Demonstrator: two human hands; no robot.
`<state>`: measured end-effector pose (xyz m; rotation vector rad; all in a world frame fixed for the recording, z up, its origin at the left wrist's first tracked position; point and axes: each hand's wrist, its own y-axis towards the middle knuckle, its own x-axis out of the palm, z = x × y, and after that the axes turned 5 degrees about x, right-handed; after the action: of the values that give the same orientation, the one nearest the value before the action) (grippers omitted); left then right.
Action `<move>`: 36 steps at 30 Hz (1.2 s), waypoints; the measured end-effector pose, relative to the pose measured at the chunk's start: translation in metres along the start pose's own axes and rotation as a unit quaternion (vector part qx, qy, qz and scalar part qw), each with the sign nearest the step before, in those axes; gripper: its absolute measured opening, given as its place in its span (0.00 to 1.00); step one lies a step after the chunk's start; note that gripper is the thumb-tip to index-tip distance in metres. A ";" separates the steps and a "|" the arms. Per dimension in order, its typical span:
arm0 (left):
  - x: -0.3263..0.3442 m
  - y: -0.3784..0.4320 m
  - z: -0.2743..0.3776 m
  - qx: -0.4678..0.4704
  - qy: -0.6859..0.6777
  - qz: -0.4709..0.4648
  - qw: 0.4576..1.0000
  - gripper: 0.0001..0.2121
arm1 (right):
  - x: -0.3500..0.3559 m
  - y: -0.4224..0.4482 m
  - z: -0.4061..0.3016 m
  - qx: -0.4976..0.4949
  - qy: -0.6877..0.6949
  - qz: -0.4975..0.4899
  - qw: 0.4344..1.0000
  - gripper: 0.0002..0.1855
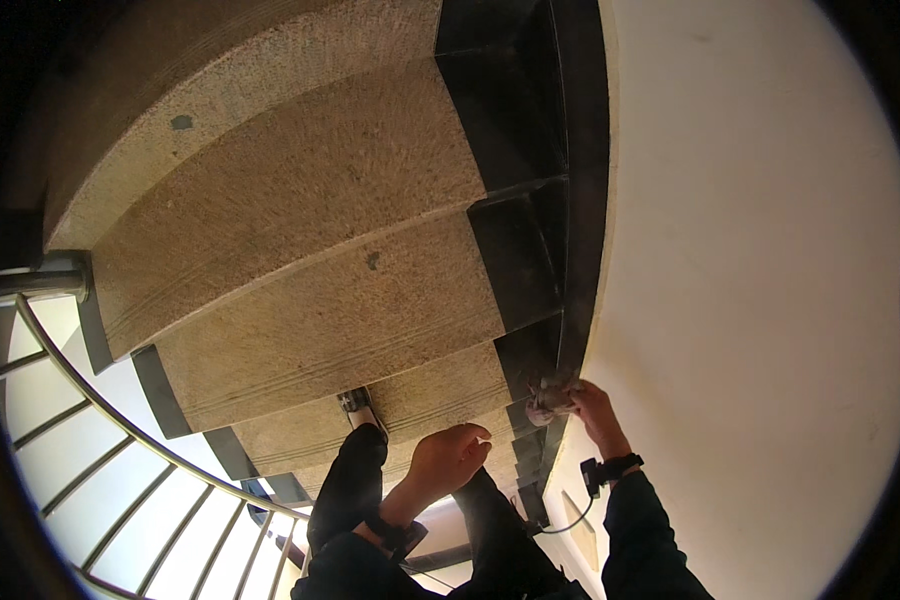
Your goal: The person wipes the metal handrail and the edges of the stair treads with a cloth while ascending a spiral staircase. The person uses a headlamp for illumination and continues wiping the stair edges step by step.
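My right hand [596,412] grips a crumpled greyish-brown cloth [551,401]. The cloth lies against the black skirting [581,247] that runs along the foot of the wall. Over the stairs, in front of my legs, my left hand [448,459] is loosely curled, thumb tip close to the index finger. Nothing shows in it, though its palm is hidden. Both wrists wear black straps with small devices, and a cable [581,517] hangs from the right one. Below are the speckled tan stone steps [330,165], edged on the right with black tiles [525,255].
A curved metal handrail [97,382] with bars bounds the stairs on the left. The white wall [742,225] rises close on the right. One of my shoes [355,400] stands on a step. Dark patches [182,122] mark some steps.
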<state>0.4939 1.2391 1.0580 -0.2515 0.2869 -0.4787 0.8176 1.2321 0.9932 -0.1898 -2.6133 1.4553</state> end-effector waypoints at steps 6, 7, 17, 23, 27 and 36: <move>-0.006 0.010 -0.004 -0.018 0.022 0.007 1.000 0.09 | 0.024 0.022 -0.053 -0.090 -0.149 0.056 0.983 0.21; -0.007 0.011 -0.004 -0.014 0.025 0.009 1.000 0.09 | 0.029 0.024 -0.063 -0.095 -0.039 0.052 0.993 0.22; -0.019 0.022 -0.008 -0.019 0.034 0.035 0.999 0.09 | 0.086 0.032 -0.221 -0.401 -0.021 0.172 0.900 0.21; -0.028 0.028 -0.005 -0.032 0.028 0.032 0.999 0.09 | 0.132 0.060 -0.305 -0.598 -0.278 0.314 0.683 0.22; -0.034 0.033 -0.006 -0.040 0.024 0.030 0.998 0.09 | 0.153 0.087 -0.319 -0.588 -0.589 0.397 0.388 0.25; -0.034 0.041 -0.004 -0.062 0.035 -0.016 0.997 0.11 | 0.113 0.112 -0.286 -0.538 -0.743 0.307 0.252 0.18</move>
<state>0.4807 1.2902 1.0488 -0.3621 0.3812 -0.5034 0.7648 1.5491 1.0534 -0.0822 1.0988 0.5907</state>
